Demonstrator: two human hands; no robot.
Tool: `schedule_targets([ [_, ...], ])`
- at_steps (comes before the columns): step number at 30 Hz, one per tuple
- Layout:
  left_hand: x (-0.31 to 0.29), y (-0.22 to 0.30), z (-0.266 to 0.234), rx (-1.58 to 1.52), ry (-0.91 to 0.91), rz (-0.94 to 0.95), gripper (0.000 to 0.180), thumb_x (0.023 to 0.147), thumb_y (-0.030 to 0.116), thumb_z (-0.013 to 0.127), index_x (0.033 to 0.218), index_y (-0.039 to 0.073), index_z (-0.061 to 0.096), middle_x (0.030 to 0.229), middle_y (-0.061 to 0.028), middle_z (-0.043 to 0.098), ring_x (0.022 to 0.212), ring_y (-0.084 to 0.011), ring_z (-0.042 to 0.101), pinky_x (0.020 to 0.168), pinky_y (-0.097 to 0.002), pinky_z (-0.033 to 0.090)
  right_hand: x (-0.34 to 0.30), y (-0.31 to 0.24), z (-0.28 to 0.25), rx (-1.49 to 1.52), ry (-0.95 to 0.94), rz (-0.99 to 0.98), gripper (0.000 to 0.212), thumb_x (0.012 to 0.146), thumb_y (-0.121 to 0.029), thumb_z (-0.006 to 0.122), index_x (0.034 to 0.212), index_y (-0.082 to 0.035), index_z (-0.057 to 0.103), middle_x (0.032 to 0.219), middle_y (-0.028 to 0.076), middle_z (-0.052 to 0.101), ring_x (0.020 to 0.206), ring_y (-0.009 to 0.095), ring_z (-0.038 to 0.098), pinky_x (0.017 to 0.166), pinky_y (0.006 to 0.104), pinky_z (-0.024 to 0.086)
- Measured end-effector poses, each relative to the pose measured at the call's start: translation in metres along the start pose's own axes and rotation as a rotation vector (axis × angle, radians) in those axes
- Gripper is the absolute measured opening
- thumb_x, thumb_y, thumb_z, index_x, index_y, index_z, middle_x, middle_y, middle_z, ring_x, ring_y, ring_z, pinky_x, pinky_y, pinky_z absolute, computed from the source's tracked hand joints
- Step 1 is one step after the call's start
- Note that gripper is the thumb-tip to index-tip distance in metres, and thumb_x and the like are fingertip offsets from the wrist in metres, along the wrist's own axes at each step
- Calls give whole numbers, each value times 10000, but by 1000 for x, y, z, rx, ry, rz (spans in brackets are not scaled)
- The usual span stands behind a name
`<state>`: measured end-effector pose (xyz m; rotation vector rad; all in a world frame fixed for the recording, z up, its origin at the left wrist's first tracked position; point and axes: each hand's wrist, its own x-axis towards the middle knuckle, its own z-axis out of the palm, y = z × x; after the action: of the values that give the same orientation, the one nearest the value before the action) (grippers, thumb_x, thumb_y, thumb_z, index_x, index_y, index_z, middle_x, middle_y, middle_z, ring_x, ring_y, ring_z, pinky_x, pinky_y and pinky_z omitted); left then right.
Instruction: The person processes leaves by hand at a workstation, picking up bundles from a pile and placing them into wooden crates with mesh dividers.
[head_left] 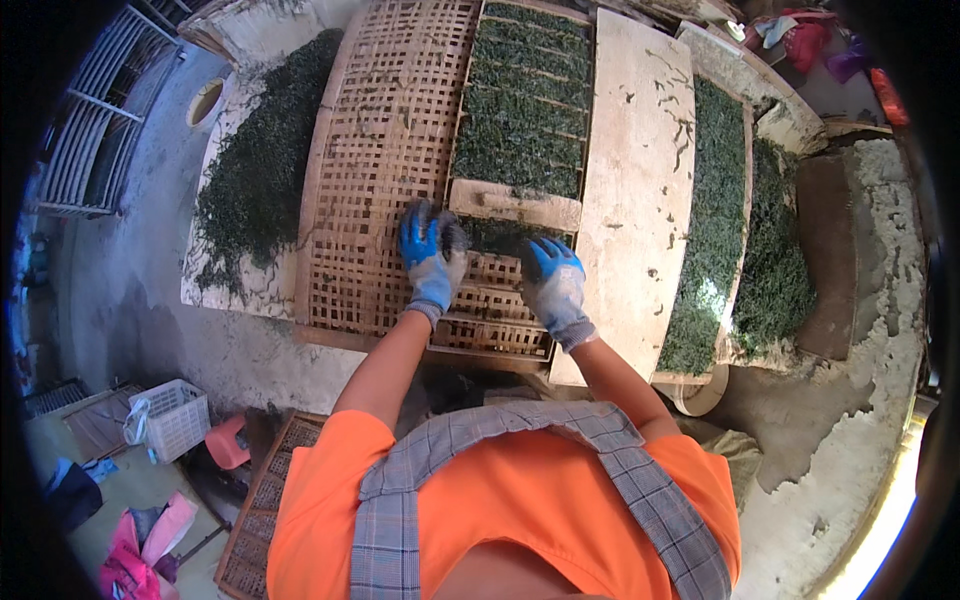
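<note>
- The left hand [433, 258], in a blue and grey glove, is at the centre of the frame, at the right edge of a lattice tray [380, 190]. Its fingers point to the top of the frame and look a little blurred; I cannot tell if they grasp something.
- The right hand [555, 288], in a similar glove, is a little right of the centre, beside the lower right part of a divided tray [490, 310]. Its fingers are bent downward, but I cannot tell if they hold anything.
- The divided tray lies between the lattice tray and a pale board [638, 180], from the upper centre to the middle of the frame. Green leaves [525, 100] fill its upper part, while its lower slats are mostly bare.
- A wooden block [515, 203] lies across this tray, just above the space between the two hands.
- On the right of the pale board there is a long strip of leaves [700, 220], and beside it a dark heap [775, 260].
- Another heap of leaves [265, 165] lies in the upper left of the frame.
- In the lower left there are a white basket [178, 420] and a red stool [228, 443].
</note>
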<state>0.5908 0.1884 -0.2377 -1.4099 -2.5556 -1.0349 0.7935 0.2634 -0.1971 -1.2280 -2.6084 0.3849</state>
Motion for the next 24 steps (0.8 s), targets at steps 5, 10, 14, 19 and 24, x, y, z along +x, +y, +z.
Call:
schedule_targets([
  [5,2,-23,23,-1508,385,-900,331,1012,159,436,1281,5,552,1291,-86,584,1172,-197,559,1027,-308,425,14,-45,1,-14,-136,-319,514,803,-117,652,1309,-173,575,1344,130,564,1223,322,541,1020,430,452],
  [10,0,-40,28,-1359,508,-719,309,991,133,479,1257,6,573,1291,-95,567,1169,-214,546,1018,-327,425,67,-83,6,-145,-454,-275,467,775,-162,673,1237,-208,630,1352,70,563,1201,295,551,997,422,464],
  [14,5,-24,2,-1056,453,-620,260,974,106,493,1176,5,621,1222,-116,574,1134,-250,550,989,-352,446,51,-54,-10,243,-231,91,371,799,-289,711,1157,-201,669,1111,101,670,1020,295,635,870,413,529],
  [19,9,-7,-20,-722,316,-510,306,910,47,531,1204,8,607,1216,-170,548,1176,-300,506,1019,-402,427,42,-75,-13,30,-73,-333,416,798,-143,686,1208,-183,633,1241,112,617,1045,326,617,887,456,527],
  [24,-11,-58,19,13,317,-312,479,941,103,474,1409,7,452,1396,-174,489,1236,-294,504,1029,-350,414,80,-103,14,-2,-386,-376,341,800,-214,682,1141,-225,671,1282,89,606,1102,326,612,891,442,518],
])
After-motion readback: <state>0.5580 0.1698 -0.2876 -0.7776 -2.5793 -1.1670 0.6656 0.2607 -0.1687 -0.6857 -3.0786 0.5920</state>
